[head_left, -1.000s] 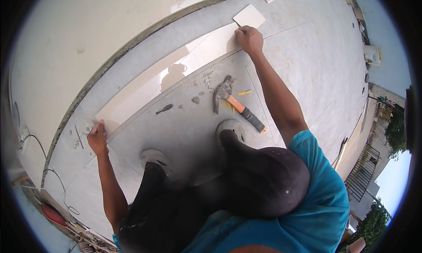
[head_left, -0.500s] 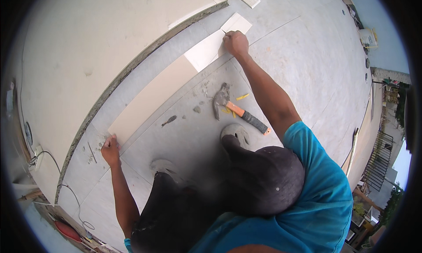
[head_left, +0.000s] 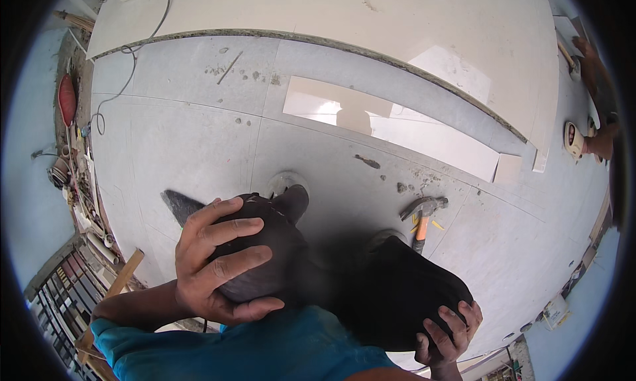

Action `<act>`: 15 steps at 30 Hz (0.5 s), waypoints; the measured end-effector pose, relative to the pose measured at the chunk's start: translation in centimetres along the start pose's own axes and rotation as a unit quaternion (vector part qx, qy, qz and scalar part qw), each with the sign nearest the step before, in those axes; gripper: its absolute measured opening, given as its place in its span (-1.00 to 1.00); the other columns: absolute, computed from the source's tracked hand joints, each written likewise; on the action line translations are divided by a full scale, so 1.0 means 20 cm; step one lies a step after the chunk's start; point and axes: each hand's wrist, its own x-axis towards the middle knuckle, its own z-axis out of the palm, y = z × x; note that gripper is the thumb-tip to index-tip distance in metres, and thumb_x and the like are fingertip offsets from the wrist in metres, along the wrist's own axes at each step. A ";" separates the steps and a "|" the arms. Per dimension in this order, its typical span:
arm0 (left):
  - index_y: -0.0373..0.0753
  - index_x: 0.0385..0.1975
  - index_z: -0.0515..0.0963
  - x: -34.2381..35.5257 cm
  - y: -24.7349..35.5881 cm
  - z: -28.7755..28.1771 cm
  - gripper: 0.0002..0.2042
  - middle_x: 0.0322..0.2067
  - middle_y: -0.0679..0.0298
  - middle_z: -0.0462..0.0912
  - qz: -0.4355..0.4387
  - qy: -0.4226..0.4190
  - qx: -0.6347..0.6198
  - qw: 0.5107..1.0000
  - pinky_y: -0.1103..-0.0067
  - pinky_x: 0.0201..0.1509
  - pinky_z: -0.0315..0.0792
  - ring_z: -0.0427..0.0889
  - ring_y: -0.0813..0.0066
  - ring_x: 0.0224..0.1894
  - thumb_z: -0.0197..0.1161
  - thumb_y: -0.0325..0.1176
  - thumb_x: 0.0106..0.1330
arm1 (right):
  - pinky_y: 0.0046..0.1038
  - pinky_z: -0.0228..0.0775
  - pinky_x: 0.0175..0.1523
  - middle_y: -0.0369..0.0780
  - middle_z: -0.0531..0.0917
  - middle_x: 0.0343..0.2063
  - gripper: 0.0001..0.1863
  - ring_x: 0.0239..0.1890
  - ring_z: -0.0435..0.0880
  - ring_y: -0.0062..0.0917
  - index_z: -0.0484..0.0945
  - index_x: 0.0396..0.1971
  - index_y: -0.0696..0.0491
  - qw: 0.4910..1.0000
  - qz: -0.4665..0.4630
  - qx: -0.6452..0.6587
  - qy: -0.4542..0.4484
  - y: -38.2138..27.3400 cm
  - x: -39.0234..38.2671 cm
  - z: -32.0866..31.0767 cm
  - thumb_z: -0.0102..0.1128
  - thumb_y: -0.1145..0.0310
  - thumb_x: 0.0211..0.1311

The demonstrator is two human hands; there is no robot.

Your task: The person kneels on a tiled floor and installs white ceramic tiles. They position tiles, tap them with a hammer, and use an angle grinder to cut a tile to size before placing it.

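My left hand [head_left: 222, 262] is cupped over my left knee [head_left: 265, 248] in dark trousers, fingers spread around it. At the lower right, my right hand [head_left: 450, 331] curls its fingers over my right knee [head_left: 397, 295]. A long cream tile strip [head_left: 391, 126] lies flat on the grey floor [head_left: 185, 149] ahead of me, with neither hand touching it. A small cream tile piece [head_left: 509, 169] sits at its right end. A hammer with an orange and black handle [head_left: 421, 215] lies on the floor just past my right knee, next to small yellow spacers [head_left: 437, 225].
A pale raised slab [head_left: 331, 16] with a dark edge curves behind the strip. Cables [head_left: 119, 83], a red object [head_left: 66, 99] and clutter line the left edge. Another person's arm [head_left: 593, 69] and a white round object [head_left: 573, 139] are at the right rim. Mortar crumbs [head_left: 404, 187] dot the floor.
Both hands have let go of the ends of the long tile strip and come back onto my knees. The view has swung, so the strip now lies farther ahead.
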 end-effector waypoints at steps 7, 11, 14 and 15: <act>-0.22 0.00 0.56 0.22 -0.39 -0.04 -0.51 -0.02 0.14 0.60 -0.030 -0.017 -0.187 0.982 0.32 0.20 0.36 0.52 0.28 0.10 0.41 -0.06 0.14 | -0.02 0.26 0.12 -0.19 0.61 -0.10 -0.73 0.15 0.40 -0.10 0.56 -0.36 0.07 0.998 0.002 0.058 -0.010 0.27 0.19 0.05 0.05 0.17 0.18; -0.36 0.18 0.38 0.37 -1.28 0.13 -0.35 0.14 0.00 0.45 -0.356 0.245 -0.026 0.901 0.46 0.19 0.34 0.53 0.35 0.02 0.25 0.06 0.30 | -0.01 0.25 0.14 -0.16 0.61 -0.09 -0.71 0.13 0.41 -0.06 0.55 -0.33 0.08 0.996 -0.018 0.085 -0.012 0.42 0.25 0.07 -0.02 0.18 0.21; -0.38 0.29 0.25 0.45 -2.01 0.29 -0.17 0.34 -0.14 0.16 -0.392 0.271 0.234 0.847 0.16 0.42 0.04 0.21 0.02 0.37 0.10 0.27 0.28 | -0.01 0.25 0.15 -0.13 0.61 -0.08 -0.72 0.12 0.41 -0.03 0.55 -0.32 0.09 0.995 -0.021 0.090 -0.026 0.46 0.26 0.07 -0.04 0.20 0.20; -0.38 0.30 0.24 0.52 -2.05 0.34 -0.17 0.35 -0.14 0.15 -0.371 0.280 0.270 0.843 0.14 0.44 -0.02 0.15 0.00 0.39 0.09 0.27 0.28 | -0.01 0.25 0.15 -0.12 0.61 -0.08 -0.72 0.12 0.41 -0.02 0.54 -0.32 0.09 0.996 -0.014 0.086 -0.033 0.46 0.26 0.07 -0.05 0.21 0.20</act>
